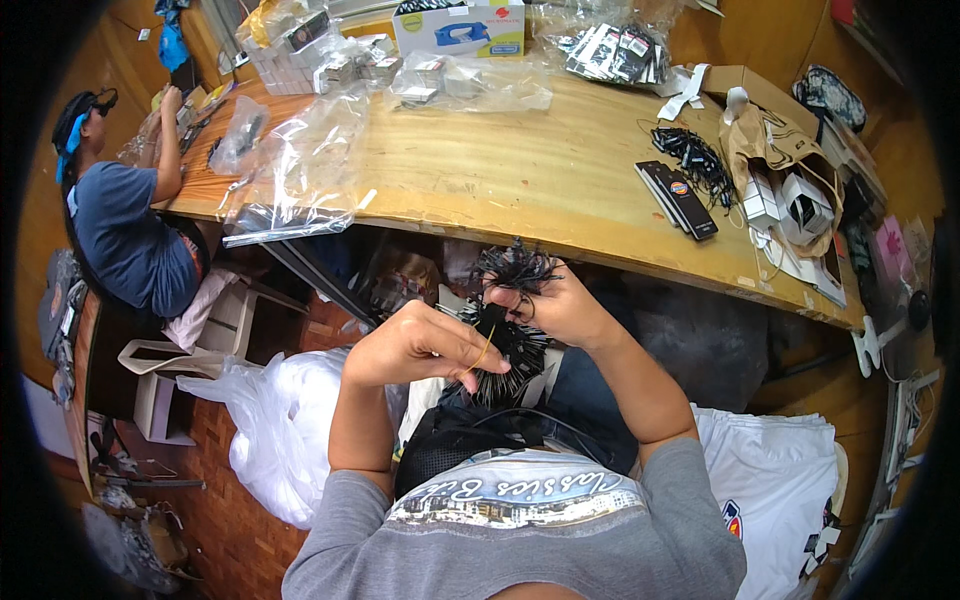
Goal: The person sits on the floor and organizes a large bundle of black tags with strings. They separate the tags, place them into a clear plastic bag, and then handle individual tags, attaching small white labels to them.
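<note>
In front of my lap is a bundle of thin black strips (515, 372), fanned out, with a tuft of black cords (518, 264) at its upper end. My right hand (562, 308) is closed around the bundle just below this tuft. My left hand (430, 345) is bent over the bundle from the left, its fingers pinched on a thin yellow rubber band (484, 352) stretched beside the strips. Part of the bundle is hidden behind my fingers.
A wooden table (500, 170) stands ahead, bearing plastic bags, a box (460, 30), black cords (697, 160) and black cards (676, 200). White plastic bags (290, 430) lie at my left, folded white shirts (765, 490) at my right. Another person (135, 230) sits at far left.
</note>
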A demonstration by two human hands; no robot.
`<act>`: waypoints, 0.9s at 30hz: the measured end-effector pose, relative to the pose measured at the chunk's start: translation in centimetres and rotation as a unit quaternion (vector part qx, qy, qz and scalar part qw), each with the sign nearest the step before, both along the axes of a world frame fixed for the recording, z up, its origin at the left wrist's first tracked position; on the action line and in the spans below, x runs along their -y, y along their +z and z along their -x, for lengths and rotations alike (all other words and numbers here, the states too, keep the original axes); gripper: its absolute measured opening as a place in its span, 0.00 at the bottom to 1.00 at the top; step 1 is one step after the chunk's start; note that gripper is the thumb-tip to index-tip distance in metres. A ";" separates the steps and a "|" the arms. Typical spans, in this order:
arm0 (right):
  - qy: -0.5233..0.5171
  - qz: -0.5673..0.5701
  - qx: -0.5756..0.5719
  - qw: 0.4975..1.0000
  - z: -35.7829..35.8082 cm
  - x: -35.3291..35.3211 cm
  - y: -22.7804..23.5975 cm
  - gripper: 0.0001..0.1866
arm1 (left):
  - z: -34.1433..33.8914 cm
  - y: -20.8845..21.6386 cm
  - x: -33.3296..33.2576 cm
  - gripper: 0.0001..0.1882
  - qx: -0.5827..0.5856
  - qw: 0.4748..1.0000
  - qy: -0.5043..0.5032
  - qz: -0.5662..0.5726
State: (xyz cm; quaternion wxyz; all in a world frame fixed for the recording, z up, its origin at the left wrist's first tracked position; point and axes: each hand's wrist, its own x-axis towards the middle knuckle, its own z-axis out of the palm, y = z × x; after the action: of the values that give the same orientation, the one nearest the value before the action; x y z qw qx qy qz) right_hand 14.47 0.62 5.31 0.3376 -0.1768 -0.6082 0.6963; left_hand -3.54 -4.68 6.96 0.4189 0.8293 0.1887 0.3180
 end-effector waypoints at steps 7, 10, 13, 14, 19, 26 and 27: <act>0.017 0.164 -0.122 0.979 0.6 0.1 -1.0 0.10 | -0.2 -0.7 -0.1 0.14 0.031 0.999 -0.003 0.019; -0.037 0.186 -0.169 0.967 1.2 0.3 -1.5 0.10 | -0.3 -1.4 -0.3 0.16 0.181 0.978 -0.013 0.104; -0.081 0.136 -0.193 0.968 1.5 0.9 -1.5 0.10 | -0.9 -3.3 -0.2 0.20 0.424 0.872 -0.031 0.242; -0.099 0.105 -0.178 0.973 1.6 1.0 -1.3 0.10 | -1.0 -4.1 0.0 0.22 0.457 0.850 0.028 0.258; -0.093 0.027 -0.095 0.991 0.6 1.1 -0.9 0.07 | -2.0 -4.2 -0.9 0.26 0.598 0.733 0.139 0.294; -0.073 -0.284 0.017 0.956 0.0 -0.7 0.7 0.09 | -2.3 -3.0 -1.2 0.27 0.292 0.871 0.308 0.248; -0.072 -0.289 0.021 0.954 0.2 -0.9 1.1 0.09 | -2.5 -3.1 -1.2 0.25 0.267 0.875 0.330 0.235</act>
State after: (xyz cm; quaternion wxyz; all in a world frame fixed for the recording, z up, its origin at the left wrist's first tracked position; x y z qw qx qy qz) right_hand 14.30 1.53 6.36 0.4110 -0.1295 -0.7760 0.4607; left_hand -1.02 -3.44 3.84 0.5066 0.4798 0.4012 0.5935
